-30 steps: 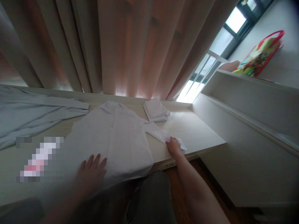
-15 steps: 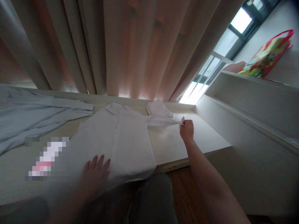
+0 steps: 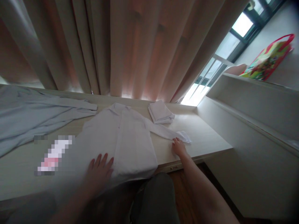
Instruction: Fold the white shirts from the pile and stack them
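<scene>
A white long-sleeved shirt [image 3: 134, 140] lies spread on the pale wooden surface, collar toward the curtain. My left hand [image 3: 100, 168] rests flat on the lower part of its front, fingers spread. My right hand [image 3: 179, 147] is at the lower edge of the outstretched sleeve [image 3: 161, 130], just short of the cuff, with its fingertips touching the cloth. Its fingers look extended, not wrapped round the sleeve. The cuff [image 3: 184, 137] lies flat on the surface. Just beyond the sleeve sits a folded white garment [image 3: 161, 112].
A light blue-grey shirt [image 3: 42, 112] lies at the left. Long curtains [image 3: 144, 49] hang behind the wooden surface [image 3: 210, 133]. A white shelf unit [image 3: 252, 93] with a colourful bag [image 3: 268, 60] stands at the right. A pixelated patch covers something at left.
My right hand has let go of the cuff and moved down and slightly left. The sleeve, earlier pulled taut sideways, now lies slanting down on the surface. My left hand stays on the shirt.
</scene>
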`<state>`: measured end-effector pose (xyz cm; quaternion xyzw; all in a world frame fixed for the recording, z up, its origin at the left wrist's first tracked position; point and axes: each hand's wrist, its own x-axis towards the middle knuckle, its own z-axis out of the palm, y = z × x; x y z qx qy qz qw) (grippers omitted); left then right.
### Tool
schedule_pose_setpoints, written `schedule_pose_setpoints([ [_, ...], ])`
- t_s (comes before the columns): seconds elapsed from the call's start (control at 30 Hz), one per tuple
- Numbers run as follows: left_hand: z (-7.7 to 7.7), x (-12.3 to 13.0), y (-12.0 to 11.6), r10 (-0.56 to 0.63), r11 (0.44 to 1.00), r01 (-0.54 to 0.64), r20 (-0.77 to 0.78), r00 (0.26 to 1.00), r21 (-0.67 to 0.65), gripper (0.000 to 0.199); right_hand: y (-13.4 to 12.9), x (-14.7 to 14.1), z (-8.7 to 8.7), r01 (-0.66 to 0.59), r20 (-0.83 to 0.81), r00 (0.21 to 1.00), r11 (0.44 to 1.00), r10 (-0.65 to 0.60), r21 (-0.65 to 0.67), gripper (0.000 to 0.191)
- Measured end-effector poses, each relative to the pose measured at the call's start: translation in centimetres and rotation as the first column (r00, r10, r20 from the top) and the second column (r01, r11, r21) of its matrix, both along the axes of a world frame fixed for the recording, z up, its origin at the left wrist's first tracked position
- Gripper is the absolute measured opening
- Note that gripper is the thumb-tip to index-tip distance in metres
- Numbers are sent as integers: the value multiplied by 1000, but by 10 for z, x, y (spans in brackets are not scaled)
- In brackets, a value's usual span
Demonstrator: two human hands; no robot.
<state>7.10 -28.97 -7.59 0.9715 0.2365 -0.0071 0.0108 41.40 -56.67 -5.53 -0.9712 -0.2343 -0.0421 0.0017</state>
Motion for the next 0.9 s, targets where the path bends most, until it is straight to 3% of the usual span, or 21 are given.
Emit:
schedule_pose_setpoints([
  [0.1, -2, -2, 0, -10, 1000, 10, 14, 1000, -12, 47, 37, -19, 5, -159, -27, 987, 987, 160, 38, 37],
  [0.17, -4, -4, -1, -10, 1000, 11, 31, 999, -28, 47, 67, -40, 4, -306, -51, 949, 948, 311, 87, 38],
  [0.33, 2, -7, 0, 0, 994, 5, 47, 999, -106, 46, 138, -106, -6, -608, -97, 769, 770, 632, 193, 45],
  [0.5, 9, -7, -4, -13, 990, 17, 28, 1000, -140, 49, 190, -166, -15, -729, -137, 632, 645, 763, 231, 57],
  [0.63, 8, -6, -10, -48, 982, 61, 77, 996, -177, 53, 210, -191, -26, -748, -172, 613, 636, 771, 189, 54],
  [0.77, 17, -14, -1, -82, 970, 117, 168, 982, -215, 36, 207, -188, -41, -753, -171, 625, 646, 761, 124, 51],
  [0.9, 33, -39, 27, 178, 972, -136, 227, 957, -192, 30, 193, -169, -52, -753, -136, 640, 652, 756, 81, 51],
])
